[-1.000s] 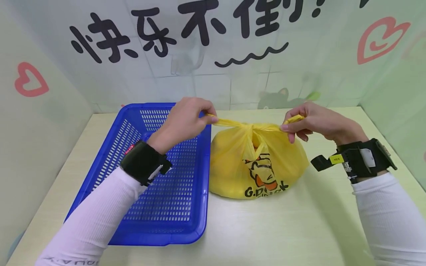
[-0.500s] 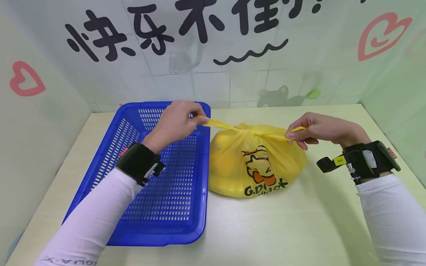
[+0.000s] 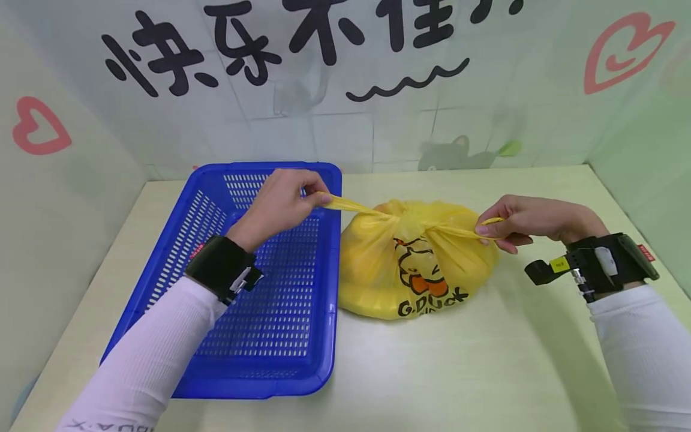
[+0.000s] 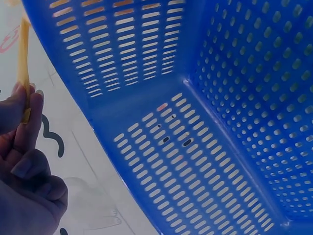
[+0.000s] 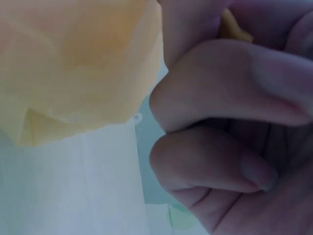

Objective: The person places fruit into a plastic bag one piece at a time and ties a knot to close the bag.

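A filled yellow plastic bag (image 3: 372, 276) with a printed duck sits on the table, its top gathered and its two handles crossed at the middle. My left hand (image 3: 283, 204) pinches the end of one handle between thumb and fingers, over the basket's far right corner. In the left wrist view a short yellow tip (image 4: 26, 116) pokes out below those fingertips. On the other side my right hand (image 3: 526, 221) pinches the other handle, which is stretched sideways. The right wrist view has the curled fingers (image 5: 210, 88) close up, with the bag beside them. What the bag contains is hidden.
A blue perforated plastic basket (image 3: 270, 372) stands left of the bag, its right rim against the bag's side. Behind the pale table (image 3: 432, 372) rises a wall (image 3: 372, 141) with printed characters; side walls flank both ends.
Both hands have drawn apart, the left slightly left, the right down and rightward. The handles are pulled wider and the bag's gathered top has tightened and flattened.
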The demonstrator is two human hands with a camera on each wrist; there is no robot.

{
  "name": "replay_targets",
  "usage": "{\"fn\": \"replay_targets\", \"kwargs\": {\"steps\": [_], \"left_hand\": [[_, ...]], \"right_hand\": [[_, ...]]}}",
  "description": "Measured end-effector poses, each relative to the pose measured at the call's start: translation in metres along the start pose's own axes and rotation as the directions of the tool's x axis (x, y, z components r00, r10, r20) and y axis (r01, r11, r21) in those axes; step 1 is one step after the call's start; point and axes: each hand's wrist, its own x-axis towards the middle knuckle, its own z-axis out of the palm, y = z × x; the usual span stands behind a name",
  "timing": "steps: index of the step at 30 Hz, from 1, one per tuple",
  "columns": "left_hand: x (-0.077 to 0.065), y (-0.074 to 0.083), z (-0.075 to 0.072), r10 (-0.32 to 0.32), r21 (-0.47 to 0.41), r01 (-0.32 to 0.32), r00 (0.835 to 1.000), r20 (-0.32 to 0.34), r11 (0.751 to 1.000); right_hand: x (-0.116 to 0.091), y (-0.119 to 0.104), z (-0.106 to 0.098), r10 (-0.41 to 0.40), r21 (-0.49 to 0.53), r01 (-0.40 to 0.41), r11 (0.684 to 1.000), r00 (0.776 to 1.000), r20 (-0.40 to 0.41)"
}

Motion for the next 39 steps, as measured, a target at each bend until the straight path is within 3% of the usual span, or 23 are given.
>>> {"fn": "replay_targets", "kwargs": {"steps": [6, 17, 33, 39], "left_hand": [[-0.001, -0.002, -0.001, 0.01, 0.001, -0.01, 1.0, 0.004, 1.0], [-0.004, -0.012, -0.006, -0.043, 0.019, 0.043, 0.999, 0.003, 0.999], [-0.007, -0.011, -0.007, -0.095, 0.049, 0.091, 0.993, 0.065, 0.995], [-0.01, -0.012, -0.009, -0.15, -0.045, 0.155, 0.984, 0.091, 0.987]], "right_hand": [[-0.002, 0.009, 0.002, 0.003, 0.028, -0.004, 1.0, 1.0, 0.029], [0.005, 0.014, 0.005, 0.062, 0.085, -0.067, 0.994, 0.996, 0.063], [0.006, 0.022, 0.012, 0.068, 0.081, -0.07, 0.994, 0.997, 0.03], [0.005, 0.019, 0.013, 0.039, 0.027, -0.038, 0.999, 0.999, -0.021]]}}
